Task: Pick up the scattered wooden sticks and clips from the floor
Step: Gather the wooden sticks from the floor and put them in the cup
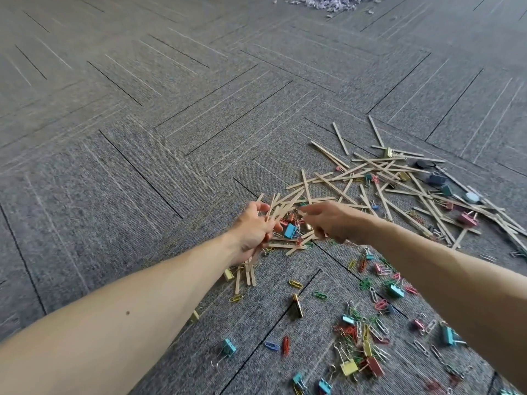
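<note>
Several thin wooden sticks lie criss-crossed on the grey carpet, to the right of centre. Coloured paper clips and binder clips are strewn nearer to me at the lower right. My left hand grips a bundle of wooden sticks; their ends fan out above the fingers and stick out below the wrist. My right hand reaches in from the right, fingertips close to the top of that bundle, pinching at a small piece I cannot make out. A blue binder clip lies between both hands.
A heap of small pale purple-white bits lies far off at the top edge. A gold binder clip and a teal one lie apart near my left forearm. Carpet stretches bare to the left.
</note>
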`<act>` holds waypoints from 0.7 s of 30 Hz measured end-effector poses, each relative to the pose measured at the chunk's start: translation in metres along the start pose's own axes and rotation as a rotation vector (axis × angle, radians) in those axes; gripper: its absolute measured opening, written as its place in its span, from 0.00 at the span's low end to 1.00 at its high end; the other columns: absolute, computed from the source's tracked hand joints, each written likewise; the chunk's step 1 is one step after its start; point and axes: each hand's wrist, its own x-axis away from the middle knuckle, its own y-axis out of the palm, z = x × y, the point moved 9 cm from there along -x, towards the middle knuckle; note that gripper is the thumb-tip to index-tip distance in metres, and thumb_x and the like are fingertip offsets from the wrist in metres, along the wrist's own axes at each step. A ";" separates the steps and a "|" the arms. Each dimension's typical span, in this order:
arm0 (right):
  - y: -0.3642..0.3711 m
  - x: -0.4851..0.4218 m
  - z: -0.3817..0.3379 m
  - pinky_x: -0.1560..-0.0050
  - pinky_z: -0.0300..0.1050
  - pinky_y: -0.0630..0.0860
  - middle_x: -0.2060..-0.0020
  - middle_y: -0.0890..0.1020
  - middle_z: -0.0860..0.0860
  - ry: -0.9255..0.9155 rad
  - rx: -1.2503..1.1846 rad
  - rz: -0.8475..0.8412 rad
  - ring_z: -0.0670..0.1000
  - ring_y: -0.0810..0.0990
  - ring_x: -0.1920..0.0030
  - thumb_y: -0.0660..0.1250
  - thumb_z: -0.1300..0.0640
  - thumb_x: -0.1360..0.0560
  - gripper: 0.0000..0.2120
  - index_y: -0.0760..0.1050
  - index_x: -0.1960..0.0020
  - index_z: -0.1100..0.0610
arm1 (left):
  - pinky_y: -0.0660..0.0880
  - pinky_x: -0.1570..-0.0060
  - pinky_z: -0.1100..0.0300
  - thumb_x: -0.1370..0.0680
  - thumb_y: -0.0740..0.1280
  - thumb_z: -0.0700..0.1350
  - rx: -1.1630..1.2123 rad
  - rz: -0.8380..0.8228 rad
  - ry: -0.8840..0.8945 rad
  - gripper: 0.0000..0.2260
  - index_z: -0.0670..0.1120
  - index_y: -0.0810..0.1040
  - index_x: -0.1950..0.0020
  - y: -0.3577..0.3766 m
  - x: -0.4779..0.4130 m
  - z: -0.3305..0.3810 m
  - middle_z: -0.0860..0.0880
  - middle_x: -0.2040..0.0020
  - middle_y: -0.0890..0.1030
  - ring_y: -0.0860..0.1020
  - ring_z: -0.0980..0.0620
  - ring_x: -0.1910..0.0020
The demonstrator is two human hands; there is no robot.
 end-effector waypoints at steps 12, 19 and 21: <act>0.052 -0.006 0.017 0.73 0.41 0.76 0.63 0.82 0.56 0.040 -0.830 0.046 0.49 0.77 0.72 0.64 0.55 0.21 0.13 0.76 0.50 0.66 | 0.77 0.63 0.58 0.22 0.68 0.42 -0.124 -0.127 0.020 0.21 0.47 0.59 0.36 0.033 0.007 -0.005 0.36 0.48 0.80 0.79 0.49 0.63; 0.008 -0.011 0.032 0.61 0.48 0.76 0.68 0.77 0.54 0.058 -0.924 0.306 0.52 0.75 0.68 0.58 0.52 0.18 0.13 0.72 0.55 0.61 | 0.77 0.65 0.62 0.20 0.64 0.57 -0.997 0.283 0.064 0.18 0.42 0.74 0.57 -0.063 -0.020 0.019 0.48 0.59 0.80 0.76 0.49 0.66; 0.014 -0.007 0.034 0.69 0.45 0.74 0.69 0.74 0.53 0.092 -0.931 0.249 0.50 0.72 0.71 0.58 0.54 0.18 0.11 0.71 0.54 0.61 | 0.69 0.69 0.66 0.21 0.63 0.61 -1.173 0.268 -0.070 0.21 0.44 0.72 0.61 -0.078 -0.021 -0.009 0.50 0.65 0.74 0.72 0.52 0.70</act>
